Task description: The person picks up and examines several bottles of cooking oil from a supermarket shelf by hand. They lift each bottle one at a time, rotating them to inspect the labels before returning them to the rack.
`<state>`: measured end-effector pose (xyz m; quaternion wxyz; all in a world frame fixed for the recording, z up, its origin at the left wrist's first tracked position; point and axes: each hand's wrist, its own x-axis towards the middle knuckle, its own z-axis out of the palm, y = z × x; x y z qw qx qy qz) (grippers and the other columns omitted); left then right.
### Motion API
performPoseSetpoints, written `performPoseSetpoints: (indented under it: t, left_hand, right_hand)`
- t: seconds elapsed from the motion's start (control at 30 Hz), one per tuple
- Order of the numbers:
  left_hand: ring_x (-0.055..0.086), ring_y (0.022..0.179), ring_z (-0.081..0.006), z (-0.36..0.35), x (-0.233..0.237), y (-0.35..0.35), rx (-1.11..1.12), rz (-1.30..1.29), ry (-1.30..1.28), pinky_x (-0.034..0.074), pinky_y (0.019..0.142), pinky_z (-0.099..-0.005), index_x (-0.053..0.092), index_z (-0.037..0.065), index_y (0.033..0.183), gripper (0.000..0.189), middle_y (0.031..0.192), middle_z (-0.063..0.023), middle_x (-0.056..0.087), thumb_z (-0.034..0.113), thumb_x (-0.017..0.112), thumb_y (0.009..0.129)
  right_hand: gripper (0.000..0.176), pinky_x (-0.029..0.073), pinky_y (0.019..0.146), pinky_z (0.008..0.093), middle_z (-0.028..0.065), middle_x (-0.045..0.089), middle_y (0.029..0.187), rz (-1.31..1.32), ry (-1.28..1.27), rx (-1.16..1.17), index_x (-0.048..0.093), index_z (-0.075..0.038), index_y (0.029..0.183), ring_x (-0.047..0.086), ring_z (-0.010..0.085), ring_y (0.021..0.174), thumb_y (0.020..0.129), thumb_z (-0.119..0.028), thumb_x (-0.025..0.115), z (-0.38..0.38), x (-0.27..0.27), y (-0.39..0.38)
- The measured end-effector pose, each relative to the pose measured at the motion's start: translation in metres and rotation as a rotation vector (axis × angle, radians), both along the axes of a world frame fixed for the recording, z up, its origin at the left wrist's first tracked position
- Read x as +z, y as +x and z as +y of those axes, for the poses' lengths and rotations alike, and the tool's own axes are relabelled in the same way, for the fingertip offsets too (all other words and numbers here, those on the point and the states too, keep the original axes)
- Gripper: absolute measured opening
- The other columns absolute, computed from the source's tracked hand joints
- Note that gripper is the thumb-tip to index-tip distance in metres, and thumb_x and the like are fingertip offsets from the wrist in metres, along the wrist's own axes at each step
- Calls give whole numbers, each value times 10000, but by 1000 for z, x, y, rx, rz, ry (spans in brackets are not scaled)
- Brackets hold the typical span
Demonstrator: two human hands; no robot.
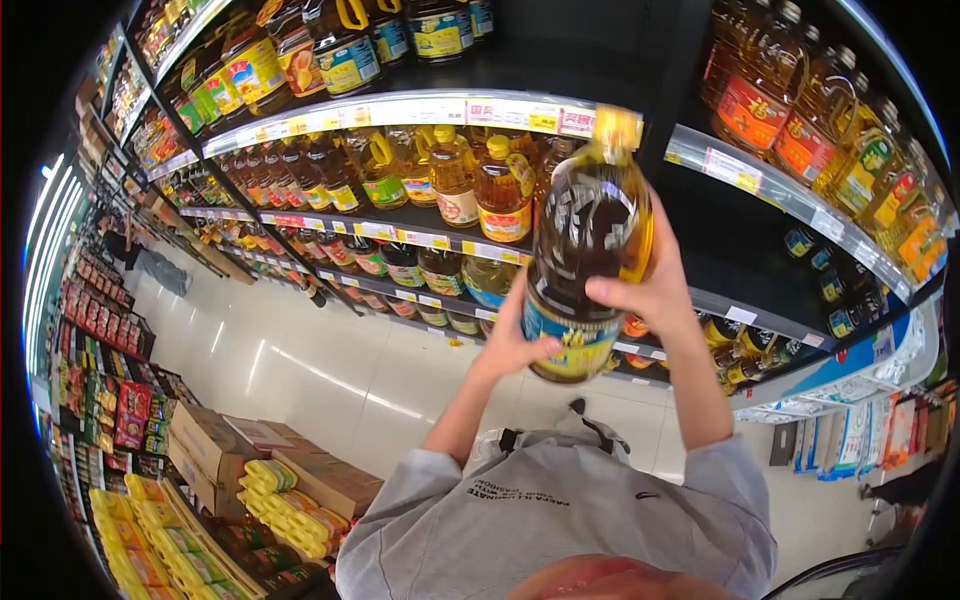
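Both my hands hold a large bottle of dark cooking oil up in front of the shelves. It has a yellow cap, a yellow handle and a blue and yellow label, and tilts slightly, cap away from me. My left hand grips its lower left side, thumb across the label. On the right, my right hand wraps round the handle side, thumb on the front; its other fingers are mostly hidden behind the bottle. Behind it, oil bottles with yellow caps stand on the middle shelf.
More oil bottles line the shelf at upper right. Price tags run along the shelf edge. Cardboard boxes and yellow-capped bottles stand at lower left. A person is far down the aisle, at left.
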<state>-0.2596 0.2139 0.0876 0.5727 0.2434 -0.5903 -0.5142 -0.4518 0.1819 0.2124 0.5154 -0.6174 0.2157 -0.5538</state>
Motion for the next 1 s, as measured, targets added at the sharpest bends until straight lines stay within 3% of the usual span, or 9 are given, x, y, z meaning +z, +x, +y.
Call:
performPoseSetpoints:
  t: [0.13, 0.23, 0.27, 0.33, 0.37, 0.4, 0.5, 0.6, 1.0]
  left_hand:
    - [451, 1293, -260, -52, 85, 34, 231, -187, -207, 349, 1092, -391, 274, -30, 1482, 1152, 1397, -167, 477, 514, 863, 653]
    - [491, 1277, -281, -104, 144, 61, 517, -438, -501, 386, 1071, -390, 333, -25, 1448, 1046, 1352, -181, 527, 212, 867, 581]
    - [505, 1265, -289, -117, 158, 65, 576, -432, -529, 403, 1061, -396, 301, -18, 1467, 1020, 1350, -179, 522, 166, 838, 619]
    - [546, 1208, -309, -153, 174, 74, 714, -443, -709, 432, 1031, -383, 155, -24, 1507, 1048, 1343, -209, 499, 136, 820, 712]
    - [556, 1196, -310, -164, 179, 75, 711, -395, -742, 449, 1010, -379, 135, -30, 1496, 1058, 1324, -214, 508, 160, 830, 722]
    - [566, 1184, -311, -172, 188, 74, 709, -347, -778, 465, 990, -376, 114, -36, 1485, 1069, 1305, -220, 517, 184, 840, 732]
    - [587, 1162, -323, -211, 197, 94, 784, -390, -682, 493, 950, -388, 197, -26, 1403, 1040, 1249, -217, 551, 233, 895, 676]
    - [588, 1160, -349, -246, 199, 117, 828, -447, -673, 498, 940, -389, 224, -44, 1396, 1067, 1239, -231, 561, 270, 912, 643]
    - [642, 1094, -347, -295, 209, 163, 957, -651, -441, 502, 932, -399, 443, -84, 1331, 1036, 1149, -233, 658, 576, 828, 632]
  right_hand:
    - [1100, 413, 1060, 368, 108, 510, 1342, 33, -315, 44, 281, -2, 1481, 521, 218, 1224, 577, -130, 894, -53, 70, 38]
    - [1120, 516, 918, 365, 109, 533, 1316, 124, -722, -31, 278, 9, 1486, 593, 225, 1120, 558, -63, 900, -97, 117, 62]
    - [1085, 537, 847, 339, 111, 627, 1158, 235, -777, -218, 352, 6, 1450, 640, 202, 1015, 562, -221, 933, -110, 125, 66]
    - [927, 404, 1056, 356, 142, 534, 1369, 19, -951, -106, 403, -44, 1435, 526, 234, 1248, 632, -206, 836, -130, 155, 95]
    - [1160, 345, 1105, 353, 138, 428, 1445, 152, -988, -103, 278, -33, 1495, 449, 216, 1304, 510, -89, 888, -152, 159, 97]
    - [1098, 353, 1098, 346, 145, 464, 1416, 117, -1006, -30, 302, -33, 1484, 464, 217, 1295, 551, -115, 874, -164, 165, 109]
    - [1080, 357, 1098, 346, 143, 474, 1403, 86, -864, 91, 301, -33, 1481, 467, 213, 1287, 565, -101, 869, -191, 166, 139]
    - [1066, 373, 1089, 352, 146, 491, 1376, 99, -1013, -136, 301, -39, 1477, 479, 217, 1267, 579, -88, 873, -224, 162, 158]
    - [914, 422, 1049, 358, 127, 490, 1374, 51, -386, -14, 381, -69, 1422, 495, 233, 1253, 650, -116, 868, -297, 164, 194]
